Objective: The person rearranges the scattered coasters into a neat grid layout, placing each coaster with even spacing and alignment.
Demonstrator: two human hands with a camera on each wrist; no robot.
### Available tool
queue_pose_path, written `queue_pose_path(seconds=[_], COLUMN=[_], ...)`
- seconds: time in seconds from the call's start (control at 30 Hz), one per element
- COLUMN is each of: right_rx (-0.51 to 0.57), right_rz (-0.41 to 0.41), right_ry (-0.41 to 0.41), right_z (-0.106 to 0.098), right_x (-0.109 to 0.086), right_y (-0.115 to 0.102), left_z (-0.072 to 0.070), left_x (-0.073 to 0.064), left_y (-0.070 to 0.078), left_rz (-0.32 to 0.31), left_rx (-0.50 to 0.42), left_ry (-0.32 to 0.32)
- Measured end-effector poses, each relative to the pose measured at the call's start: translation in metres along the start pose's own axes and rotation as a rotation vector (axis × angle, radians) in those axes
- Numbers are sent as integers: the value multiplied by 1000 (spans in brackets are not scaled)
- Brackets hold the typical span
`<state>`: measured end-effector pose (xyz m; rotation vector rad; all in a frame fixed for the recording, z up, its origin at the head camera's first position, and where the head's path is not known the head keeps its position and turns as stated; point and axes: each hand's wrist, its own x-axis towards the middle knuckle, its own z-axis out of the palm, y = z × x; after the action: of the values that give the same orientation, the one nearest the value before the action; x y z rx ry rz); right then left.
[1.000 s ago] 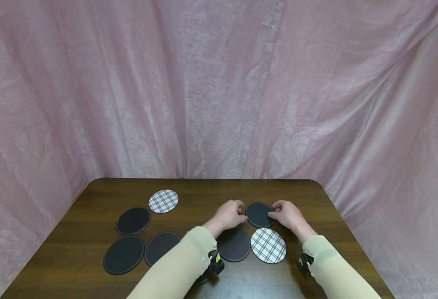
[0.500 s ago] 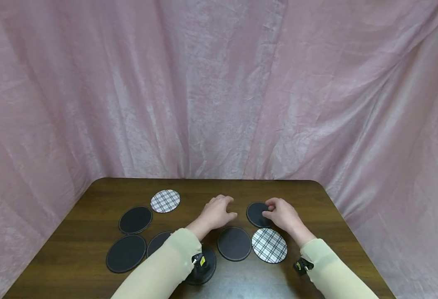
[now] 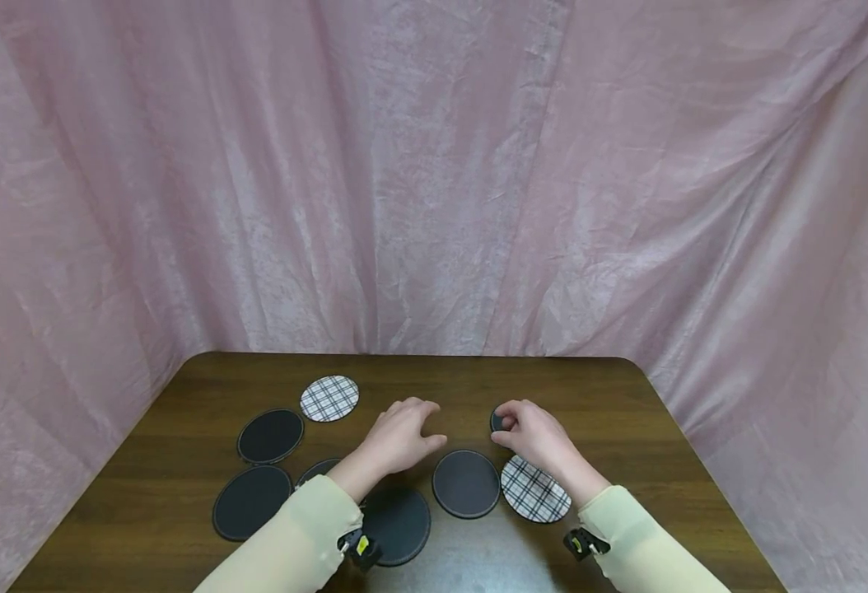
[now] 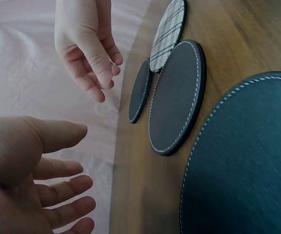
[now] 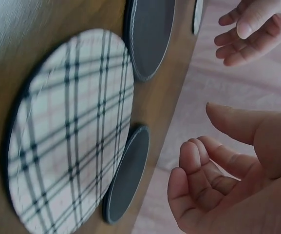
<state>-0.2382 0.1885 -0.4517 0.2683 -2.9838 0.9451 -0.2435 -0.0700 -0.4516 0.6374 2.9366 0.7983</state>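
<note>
My left hand (image 3: 402, 436) hovers over the middle of the table, fingers apart and holding nothing. A dark stitched round coaster (image 3: 403, 531) lies beside its wrist. Between the hands is a dark brown coaster (image 3: 466, 484), also plain in the left wrist view. My right hand (image 3: 538, 432) hangs above a small black coaster (image 3: 497, 422), mostly covering it in the head view. In the right wrist view its loosely bent fingers (image 5: 190, 156) hold nothing and stand apart from that coaster. A white plaid coaster (image 3: 526, 494) lies under the right wrist, partly hidden.
At the left lie another plaid coaster (image 3: 329, 399), two black coasters (image 3: 271, 436) and a dark one (image 3: 319, 469) partly hidden by the left forearm. The wooden table (image 3: 627, 461) has rounded far corners. A pink curtain (image 3: 434, 181) hangs behind it.
My left hand has drawn away leftward from the small black coaster, uncovering the coasters near its wrist. The right hand has shifted left and now covers most of the small black coaster.
</note>
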Motion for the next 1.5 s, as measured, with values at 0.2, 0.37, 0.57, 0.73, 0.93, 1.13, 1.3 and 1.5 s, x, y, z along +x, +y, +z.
queue_pose_path(seconds=[0.2,0.37,0.57,0.73,0.93,1.13,1.3,1.5], right_rx=[-14,0,1,7,6,-9,-24,-46], right_rz=[-56,-130,-253,-208,-215,-252,-272,-279], right_ry=[-6,-29,-10,-60,-99,-97,-94,-94], right_z=[10,18,33,31,39,52,59,68], right_x=[-6,-9,-7,-18,-24,-29,-35,-41], right_y=[-15,-18,-10,-34,-46,-50,-56,-60], left_z=[-6,-11,-14,-14,-12,-8,-4,3], left_x=[-19,-37,-59,-73,-88,-99,-106,-110], left_y=[-6,-14,-27,-34,-37,-38,-42,-47], left_rz=[-8,-21,-46,-68,-90,-107,-109,-114], left_rx=[-6,-17,-7,-24,-41,-44,-30,-4], left_ry=[3,17,38,39,50,55,54,56])
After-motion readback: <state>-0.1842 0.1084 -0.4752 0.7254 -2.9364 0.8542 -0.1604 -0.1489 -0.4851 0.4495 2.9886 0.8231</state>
